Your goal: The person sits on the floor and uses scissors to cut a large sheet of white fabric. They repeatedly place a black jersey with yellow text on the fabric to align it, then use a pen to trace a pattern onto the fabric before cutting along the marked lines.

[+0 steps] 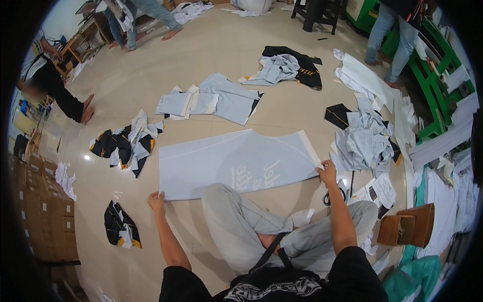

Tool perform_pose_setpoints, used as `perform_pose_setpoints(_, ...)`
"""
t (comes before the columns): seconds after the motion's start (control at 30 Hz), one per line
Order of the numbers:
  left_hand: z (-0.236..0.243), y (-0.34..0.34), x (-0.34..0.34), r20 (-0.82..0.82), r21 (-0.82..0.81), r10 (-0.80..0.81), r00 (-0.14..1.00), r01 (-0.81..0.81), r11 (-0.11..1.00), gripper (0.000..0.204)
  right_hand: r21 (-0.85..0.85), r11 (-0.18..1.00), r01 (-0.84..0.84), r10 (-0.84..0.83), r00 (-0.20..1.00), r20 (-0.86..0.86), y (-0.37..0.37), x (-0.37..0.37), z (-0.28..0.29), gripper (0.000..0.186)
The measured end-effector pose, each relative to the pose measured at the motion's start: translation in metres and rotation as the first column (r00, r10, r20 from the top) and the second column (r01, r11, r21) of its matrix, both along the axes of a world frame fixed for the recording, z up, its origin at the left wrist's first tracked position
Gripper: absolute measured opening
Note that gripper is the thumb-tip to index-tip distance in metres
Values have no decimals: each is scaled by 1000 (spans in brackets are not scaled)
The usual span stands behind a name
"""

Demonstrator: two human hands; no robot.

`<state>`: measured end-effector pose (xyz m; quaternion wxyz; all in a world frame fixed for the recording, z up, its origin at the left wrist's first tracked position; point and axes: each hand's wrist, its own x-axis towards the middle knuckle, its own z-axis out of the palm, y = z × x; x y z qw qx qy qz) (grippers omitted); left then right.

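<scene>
A light grey-blue cut fabric panel (206,163) with pale lettering lies spread on the floor before my crossed legs. My left hand (156,201) pinches its near left corner. At the panel's right end, my right hand (327,172) grips the near corner, fingers closed on the cloth. The near edge runs between both hands, partly behind my raised knee. A pair of scissors (327,199) with dark handles rests just below my right hand, partly hidden by my forearm.
Beyond the panel lie folded grey pieces (221,98) and a grey-and-black heap (282,68). More piles sit left (133,143) and right (365,133). Open cardboard boxes (410,226) stand by my right knee; stacked cartons (48,201) line the left. Other people stand or sit farther off.
</scene>
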<state>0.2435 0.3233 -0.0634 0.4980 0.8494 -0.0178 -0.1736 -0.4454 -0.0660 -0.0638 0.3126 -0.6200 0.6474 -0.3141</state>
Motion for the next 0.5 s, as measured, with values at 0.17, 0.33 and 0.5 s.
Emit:
perform_pose_setpoints(0.17,2,32,3,-59,-107,-22,998,15,994,32,193,981,-1,-21,993,112,-1,2,5,42)
perform_pose_setpoints(0.33,-9,48,-5,-88,-255,-34,996,11,967,35,252,967,-30,-23,979,203,1,4,16,44)
perform_pose_setpoints(0.5,-9,16,-23,-45,-58,-14,999,11,998,43,-54,998,44,-45,999,-25,-5,-28,-2,48)
